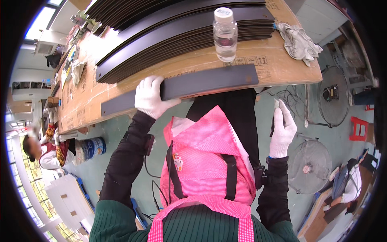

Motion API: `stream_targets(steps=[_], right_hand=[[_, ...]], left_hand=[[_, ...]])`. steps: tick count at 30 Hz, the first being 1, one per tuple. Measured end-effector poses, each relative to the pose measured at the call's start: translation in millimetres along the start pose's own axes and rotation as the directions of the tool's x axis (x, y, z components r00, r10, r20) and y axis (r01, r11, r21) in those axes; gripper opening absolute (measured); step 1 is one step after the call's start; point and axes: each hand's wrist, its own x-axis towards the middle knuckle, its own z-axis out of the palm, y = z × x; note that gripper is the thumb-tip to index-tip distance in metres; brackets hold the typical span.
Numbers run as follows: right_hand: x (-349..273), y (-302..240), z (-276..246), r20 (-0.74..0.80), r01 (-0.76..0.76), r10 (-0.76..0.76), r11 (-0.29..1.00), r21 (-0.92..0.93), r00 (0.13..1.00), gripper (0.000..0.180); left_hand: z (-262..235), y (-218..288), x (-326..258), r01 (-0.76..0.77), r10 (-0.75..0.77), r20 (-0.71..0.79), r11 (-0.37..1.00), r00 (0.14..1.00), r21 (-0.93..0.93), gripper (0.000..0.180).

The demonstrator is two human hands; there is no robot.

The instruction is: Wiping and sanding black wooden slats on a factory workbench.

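A long, narrow dark grey board lies along the front edge of the cardboard-covered table. My left hand, in a white glove, is closed over the board left of its middle, with the thumb along its near edge. Away from the table, to the right, my right hand is raised in a white glove. Its fingers are pinched around something small with a pale tip and a dark part beside the palm; its kind cannot be made out. Behind the board stands a clear bottle with a white cap, partly filled with liquid.
Stacks of similar dark boards fill the table's far side. A crumpled grey cloth lies at the right corner. Floor fans, cables and a red stool are on the right. Other people are at both sides.
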Motion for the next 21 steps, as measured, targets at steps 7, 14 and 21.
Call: stream_targets(steps=[7,14,21], right_hand=[[9,7,-3,-0.013,-0.185,0.190,0.967,0.173,0.982,0.040],[24,-9,10,0.044,-0.204,0.200,0.940,0.273,0.979,0.037],[63,-16,32,-0.003,0.090,-0.090,0.996,0.019,0.996,0.040]], left_hand=[[-34,24,26,-0.022,0.038,0.192,0.996,0.981,-0.084,0.045],[-4,19,43,-0.126,0.131,0.118,0.991,0.984,-0.050,0.076],[7,42,26,-0.033,0.041,0.128,0.998,0.991,-0.057,0.083]])
